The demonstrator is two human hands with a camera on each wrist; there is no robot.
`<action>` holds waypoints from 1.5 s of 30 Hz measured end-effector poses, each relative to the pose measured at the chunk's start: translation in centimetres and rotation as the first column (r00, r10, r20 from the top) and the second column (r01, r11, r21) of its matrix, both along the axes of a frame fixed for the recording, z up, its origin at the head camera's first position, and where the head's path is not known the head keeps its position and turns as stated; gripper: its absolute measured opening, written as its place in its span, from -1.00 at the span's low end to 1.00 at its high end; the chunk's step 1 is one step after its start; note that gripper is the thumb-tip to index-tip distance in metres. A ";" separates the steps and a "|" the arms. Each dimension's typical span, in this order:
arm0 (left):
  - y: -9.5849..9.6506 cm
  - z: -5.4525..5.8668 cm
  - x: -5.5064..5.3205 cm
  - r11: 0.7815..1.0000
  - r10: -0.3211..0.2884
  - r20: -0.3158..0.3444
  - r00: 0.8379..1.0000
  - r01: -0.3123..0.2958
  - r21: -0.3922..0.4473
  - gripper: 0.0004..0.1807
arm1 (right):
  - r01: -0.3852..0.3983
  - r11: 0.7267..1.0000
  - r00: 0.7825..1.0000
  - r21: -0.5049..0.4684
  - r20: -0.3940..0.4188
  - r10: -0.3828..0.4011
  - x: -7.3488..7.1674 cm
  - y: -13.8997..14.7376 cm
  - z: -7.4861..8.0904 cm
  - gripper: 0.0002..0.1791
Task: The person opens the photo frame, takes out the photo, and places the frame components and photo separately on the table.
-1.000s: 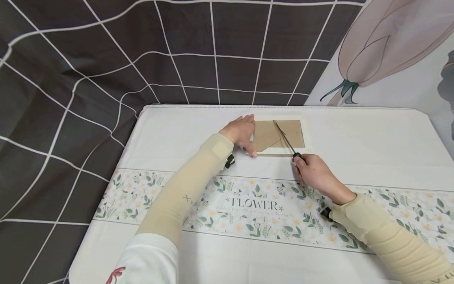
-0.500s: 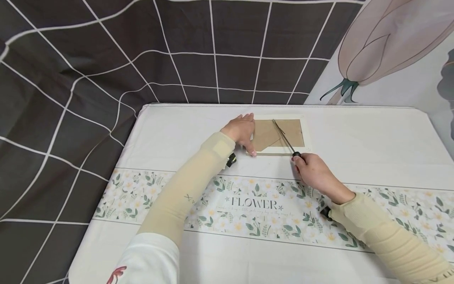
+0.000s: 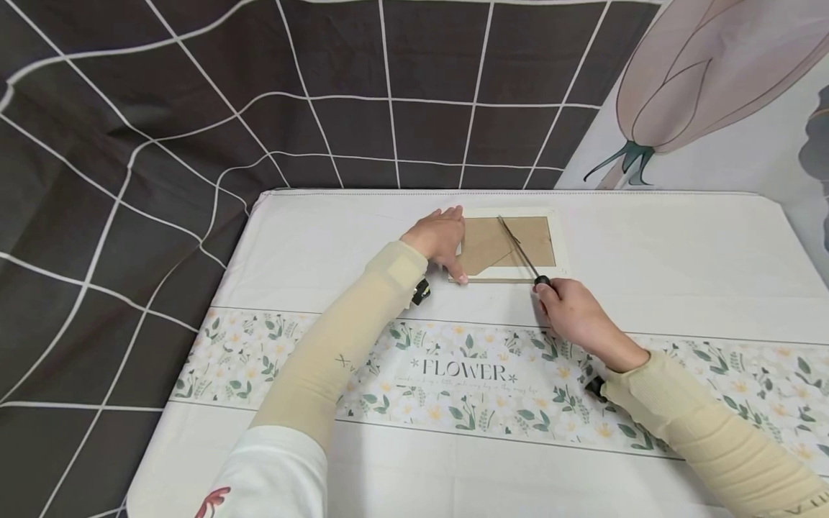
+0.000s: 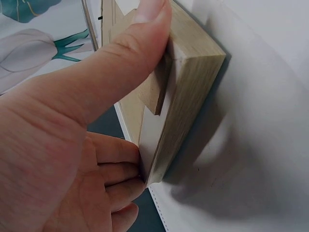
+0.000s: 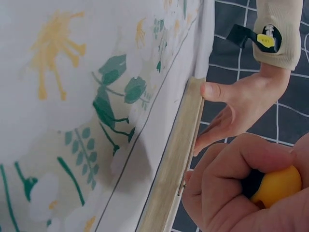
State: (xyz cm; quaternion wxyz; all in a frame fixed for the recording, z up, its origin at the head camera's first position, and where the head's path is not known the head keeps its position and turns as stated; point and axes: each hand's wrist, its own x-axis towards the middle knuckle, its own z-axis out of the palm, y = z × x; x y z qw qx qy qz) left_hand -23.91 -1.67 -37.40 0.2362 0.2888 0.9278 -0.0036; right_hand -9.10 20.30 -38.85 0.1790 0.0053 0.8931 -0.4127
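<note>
A pale wooden picture frame (image 3: 560, 244) lies on the table with its brown backing board (image 3: 540, 234) facing up. A flat brown piece with a slanted edge (image 3: 482, 252) rests over the board's left part. My left hand (image 3: 439, 237) holds the frame's left end, thumb at the near corner and fingers at the far one. In my right hand (image 3: 575, 311) I grip a screwdriver (image 3: 527, 264), its shaft slanting over the backing. The right wrist view shows its yellow handle end (image 5: 282, 186) inside my curled fingers. Whether the tip touches the board, I cannot tell.
A white tablecloth (image 3: 660, 252) with a printed flower band (image 3: 466, 414) covers the table. Behind and to the left hangs a dark cloth with white grid lines (image 3: 427, 129). A curtain with a large pink flower (image 3: 686, 79) hangs at the back right.
</note>
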 end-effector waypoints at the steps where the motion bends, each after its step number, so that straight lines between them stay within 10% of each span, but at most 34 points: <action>1: 0.0 0.0 0.0 1.000 -0.001 0.001 1.000 0.001 0.000 0.43 | 0.001 1.000 1.000 -0.003 0.001 -0.001 0.0 0.0 0.0 -0.52; 45: -0.5 -0.3 -0.1 0.999 -0.042 0.002 0.999 0.042 0.011 0.43 | 0.021 0.995 0.997 -0.096 0.078 -0.014 -0.2 0.0 0.4 -0.56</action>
